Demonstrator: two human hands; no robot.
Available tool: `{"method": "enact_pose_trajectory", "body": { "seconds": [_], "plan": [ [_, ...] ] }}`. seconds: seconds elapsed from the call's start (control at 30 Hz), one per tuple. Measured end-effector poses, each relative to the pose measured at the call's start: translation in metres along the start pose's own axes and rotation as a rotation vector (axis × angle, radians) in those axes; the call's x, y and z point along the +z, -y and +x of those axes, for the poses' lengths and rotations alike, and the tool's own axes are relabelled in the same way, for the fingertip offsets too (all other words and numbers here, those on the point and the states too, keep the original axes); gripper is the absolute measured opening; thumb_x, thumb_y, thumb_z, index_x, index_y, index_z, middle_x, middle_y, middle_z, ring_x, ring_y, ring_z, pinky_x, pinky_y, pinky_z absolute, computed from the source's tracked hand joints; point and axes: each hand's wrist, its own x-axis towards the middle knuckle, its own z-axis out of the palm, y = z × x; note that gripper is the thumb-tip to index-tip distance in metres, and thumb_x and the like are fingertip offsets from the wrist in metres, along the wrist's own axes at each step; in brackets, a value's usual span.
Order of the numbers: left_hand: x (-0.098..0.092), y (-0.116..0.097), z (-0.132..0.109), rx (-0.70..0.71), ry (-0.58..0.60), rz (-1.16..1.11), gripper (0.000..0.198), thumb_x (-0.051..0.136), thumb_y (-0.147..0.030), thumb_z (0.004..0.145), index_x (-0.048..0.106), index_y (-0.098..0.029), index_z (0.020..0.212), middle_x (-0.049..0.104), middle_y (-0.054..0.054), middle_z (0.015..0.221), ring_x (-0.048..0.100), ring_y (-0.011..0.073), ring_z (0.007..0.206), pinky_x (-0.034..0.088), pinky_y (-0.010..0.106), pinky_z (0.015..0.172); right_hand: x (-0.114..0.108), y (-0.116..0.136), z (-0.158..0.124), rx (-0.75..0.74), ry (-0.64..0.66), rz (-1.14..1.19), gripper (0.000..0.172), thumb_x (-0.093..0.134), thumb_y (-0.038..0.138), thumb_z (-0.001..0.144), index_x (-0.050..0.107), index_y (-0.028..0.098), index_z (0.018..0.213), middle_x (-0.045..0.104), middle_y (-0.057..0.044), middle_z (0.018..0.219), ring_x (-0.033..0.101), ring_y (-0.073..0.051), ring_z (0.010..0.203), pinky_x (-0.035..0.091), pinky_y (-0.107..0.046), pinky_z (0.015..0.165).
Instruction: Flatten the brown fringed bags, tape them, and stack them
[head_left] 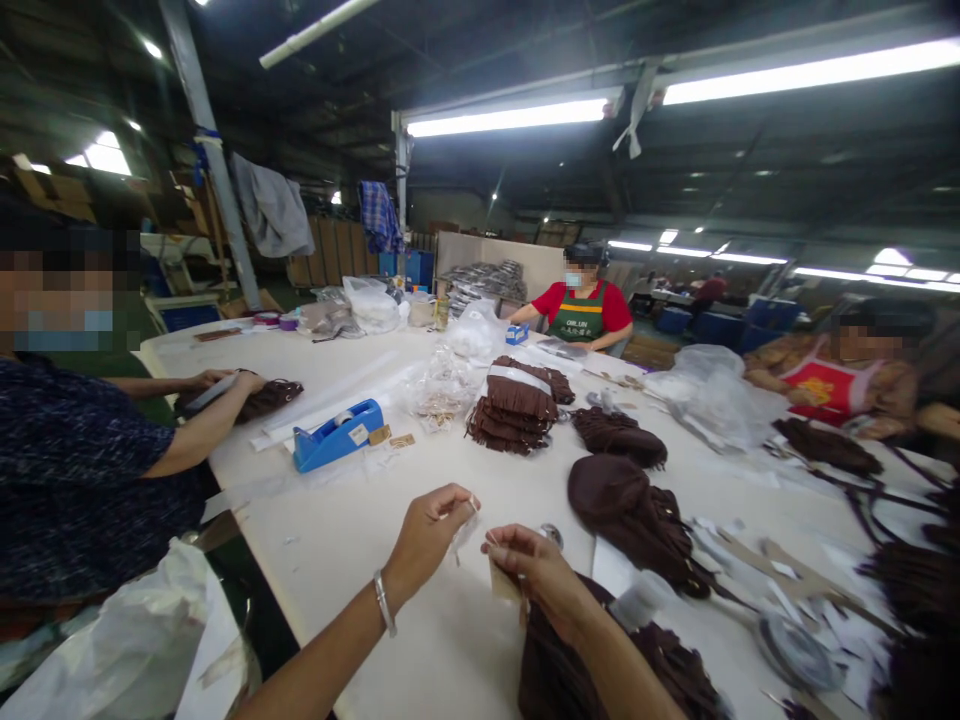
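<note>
Above the near part of the table, my left hand (pixel 427 545) pinches a thin white string (pixel 463 530); a silver bangle circles that wrist. Just right of it, my right hand (pixel 544 580) has its thumb and fingers closed on a small tan card tag (pixel 506 582), which hangs below the fingertips. Whether the string is joined to the tag I cannot tell. Under my right forearm lies a dark brown fringed bag (pixel 551 660), partly hidden by the arm. Another brown bag (pixel 611 490) rests just beyond my right hand.
A blue tape dispenser (pixel 337 435) stands left of centre, near a stack of brown fringed pieces (pixel 514 405). Clear plastic bags (pixel 709 395) and paper scraps (pixel 862 640) lie to the right. Co-workers sit left, across and right. A white sack (pixel 150 640) is at lower left.
</note>
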Motion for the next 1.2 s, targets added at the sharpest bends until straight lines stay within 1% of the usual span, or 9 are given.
{"method": "enact_pose_trajectory", "body": {
  "seconds": [0.13,0.27,0.47,0.67,0.73,0.87,1.0,1.1,1.2],
  "plan": [
    [-0.008,0.0,-0.005,-0.024,-0.052,-0.013,0.019,0.063,-0.035,0.08,0.066,-0.018,0.074,0.064,-0.001,0.07,0.056,0.0151,0.067,0.04,0.025,0.064,0.012,-0.002,-0.006,-0.123,-0.033,0.172,0.05,0.086,0.042,0.063,0.065,0.019,0.103,0.069,-0.007,0.106,0.061,-0.015,0.081,0.046,-0.025,0.069],
    [-0.017,-0.004,-0.011,-0.039,-0.052,-0.08,0.02,0.058,-0.037,0.082,0.063,-0.018,0.08,0.066,0.002,0.077,0.06,0.0163,0.072,0.045,0.026,0.069,0.012,-0.007,-0.008,-0.153,-0.024,0.069,0.058,0.084,0.044,0.063,0.063,0.019,0.11,0.067,-0.003,0.084,0.057,-0.014,0.067,0.041,-0.025,0.059],
    [-0.028,-0.007,-0.009,-0.048,-0.092,-0.122,0.021,0.058,-0.039,0.083,0.059,-0.019,0.083,0.051,-0.005,0.058,0.054,0.012,0.058,0.046,0.024,0.064,-0.003,-0.019,-0.005,-0.262,-0.072,-0.133,0.063,0.08,0.035,0.065,0.058,0.018,0.122,0.056,0.005,0.063,0.048,-0.011,0.058,0.036,-0.024,0.057],
    [-0.028,-0.003,-0.008,-0.058,-0.08,0.024,0.022,0.059,-0.04,0.083,0.063,-0.019,0.083,0.049,-0.007,0.047,0.049,0.0099,0.047,0.045,0.023,0.06,-0.001,-0.017,-0.011,-0.243,0.022,-0.09,0.046,0.076,0.039,0.071,0.063,0.02,0.111,0.068,-0.006,0.104,0.057,-0.013,0.074,0.041,-0.025,0.063],
    [-0.027,-0.004,-0.01,-0.065,-0.059,0.061,0.024,0.059,-0.042,0.083,0.065,-0.019,0.084,0.047,-0.008,0.044,0.046,0.0094,0.043,0.046,0.023,0.059,0.001,-0.012,-0.013,-0.22,0.007,-0.099,0.045,0.072,0.046,0.075,0.062,0.018,0.109,0.068,-0.007,0.103,0.058,-0.013,0.073,0.04,-0.023,0.059],
    [-0.033,-0.011,-0.012,-0.073,-0.045,0.1,0.027,0.057,-0.045,0.083,0.066,-0.019,0.083,0.038,-0.01,0.039,0.041,0.0086,0.038,0.05,0.025,0.06,0.0,-0.005,-0.015,-0.164,0.008,-0.258,0.047,0.057,0.058,0.084,0.06,0.015,0.104,0.069,-0.006,0.086,0.044,-0.007,0.051,0.031,-0.021,0.046],
    [-0.042,-0.019,-0.013,-0.083,-0.061,0.14,0.028,0.056,-0.045,0.082,0.065,-0.019,0.084,0.038,-0.011,0.039,0.039,0.0082,0.037,0.05,0.026,0.059,-0.008,-0.01,-0.011,-0.184,-0.029,-0.55,0.04,0.042,0.05,0.093,0.058,0.017,0.106,0.069,-0.003,0.077,0.041,-0.008,0.044,0.028,-0.022,0.041],
    [-0.047,-0.021,-0.007,-0.078,-0.074,0.169,0.029,0.058,-0.046,0.08,0.065,-0.018,0.085,0.04,-0.01,0.041,0.041,0.0084,0.038,0.051,0.026,0.06,-0.018,-0.019,-0.006,-0.295,-0.204,-0.912,0.028,0.042,0.036,0.094,0.061,0.017,0.102,0.07,-0.006,0.086,0.059,-0.014,0.065,0.042,-0.025,0.056],
    [-0.049,-0.019,0.014,-0.058,-0.089,0.204,0.03,0.056,-0.047,0.081,0.064,-0.018,0.086,0.044,-0.009,0.044,0.045,0.0094,0.04,0.051,0.027,0.06,-0.03,-0.027,-0.005,-0.321,-0.296,-1.068,0.02,0.048,0.026,0.09,0.062,0.016,0.099,0.069,-0.01,0.096,0.062,-0.02,0.088,0.044,-0.029,0.073]
  ]
}}
